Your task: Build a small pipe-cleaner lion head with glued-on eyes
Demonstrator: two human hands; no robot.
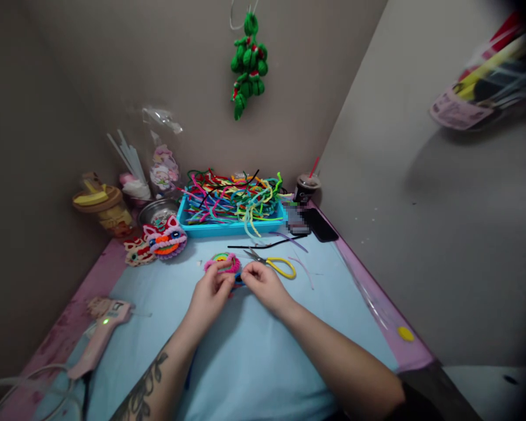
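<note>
Centre of frame: left hand (210, 292) and right hand (263, 282) both pinch a pink pipe-cleaner ring (222, 264) lying just above their fingertips — yellow-handled scissors (274, 264) immediately right; open blue table (245, 356) fills the lower frame.

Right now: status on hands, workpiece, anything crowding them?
Left hand and right hand both pinching the pink pipe-cleaner piece. Yellow-handled scissors lie just beyond right hand. Glue gun off left, apart.
</note>
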